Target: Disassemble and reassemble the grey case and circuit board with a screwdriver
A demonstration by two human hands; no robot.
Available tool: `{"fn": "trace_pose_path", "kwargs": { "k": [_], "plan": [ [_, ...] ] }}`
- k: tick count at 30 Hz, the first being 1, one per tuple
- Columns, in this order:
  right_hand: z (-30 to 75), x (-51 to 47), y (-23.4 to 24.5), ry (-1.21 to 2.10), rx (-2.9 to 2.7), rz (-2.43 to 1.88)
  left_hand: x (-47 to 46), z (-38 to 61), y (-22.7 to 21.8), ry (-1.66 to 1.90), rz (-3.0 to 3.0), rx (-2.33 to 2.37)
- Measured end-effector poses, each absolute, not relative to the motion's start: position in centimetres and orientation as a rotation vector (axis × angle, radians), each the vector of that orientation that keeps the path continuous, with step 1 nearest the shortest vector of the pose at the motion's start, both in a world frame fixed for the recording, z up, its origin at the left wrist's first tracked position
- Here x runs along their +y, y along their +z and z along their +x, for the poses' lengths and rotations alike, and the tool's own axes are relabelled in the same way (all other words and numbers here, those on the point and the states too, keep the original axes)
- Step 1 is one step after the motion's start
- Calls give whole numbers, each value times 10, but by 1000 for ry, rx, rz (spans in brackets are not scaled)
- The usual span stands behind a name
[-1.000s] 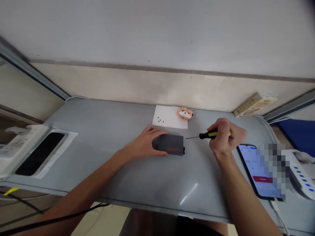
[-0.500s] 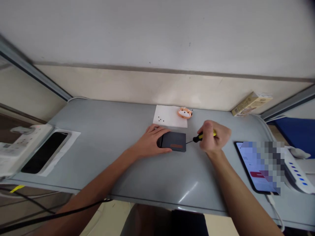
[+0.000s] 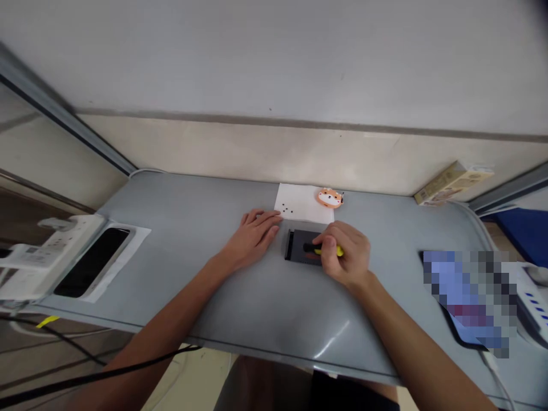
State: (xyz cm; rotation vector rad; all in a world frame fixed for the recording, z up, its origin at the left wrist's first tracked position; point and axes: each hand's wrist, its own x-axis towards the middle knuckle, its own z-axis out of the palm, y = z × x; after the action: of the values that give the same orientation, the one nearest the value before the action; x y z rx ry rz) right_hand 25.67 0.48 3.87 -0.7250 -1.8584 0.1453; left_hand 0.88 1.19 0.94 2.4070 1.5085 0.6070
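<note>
A small dark grey box (image 3: 299,246) with an orange mark lies on the grey table (image 3: 184,228). My right hand (image 3: 345,254) is closed round a yellow and black screwdriver (image 3: 319,249), held over the box's top. My left hand (image 3: 253,235) lies flat on the table just left of the box, fingers stretched out, apart from it. Behind the box is a white paper (image 3: 305,202) with several tiny black screws (image 3: 287,210).
An orange cartoon-animal trinket (image 3: 330,198) sits at the paper's right corner. A dark phone on white paper (image 3: 92,261) and a white power strip (image 3: 51,245) are at the left. A lit phone (image 3: 466,297), another power strip and a cardboard box (image 3: 451,181) stand right.
My right hand moved left with the screwdriver, from beside the box to over it. My left hand let go of the box and drew back to its left.
</note>
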Motion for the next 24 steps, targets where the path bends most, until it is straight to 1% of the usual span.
{"fn": "trace_pose_path", "kwargs": {
  "k": [6, 15, 24],
  "plan": [
    [264, 10, 37, 197, -1810, -838, -8, 22, 18, 552, 2386, 1277],
    [291, 21, 50, 191, -1670, -1052, -2, 20, 20, 581, 2420, 1294],
    [311, 29, 56, 124, -1681, -1070, 3, 15, 29, 499, 2459, 1273]
  ]
}}
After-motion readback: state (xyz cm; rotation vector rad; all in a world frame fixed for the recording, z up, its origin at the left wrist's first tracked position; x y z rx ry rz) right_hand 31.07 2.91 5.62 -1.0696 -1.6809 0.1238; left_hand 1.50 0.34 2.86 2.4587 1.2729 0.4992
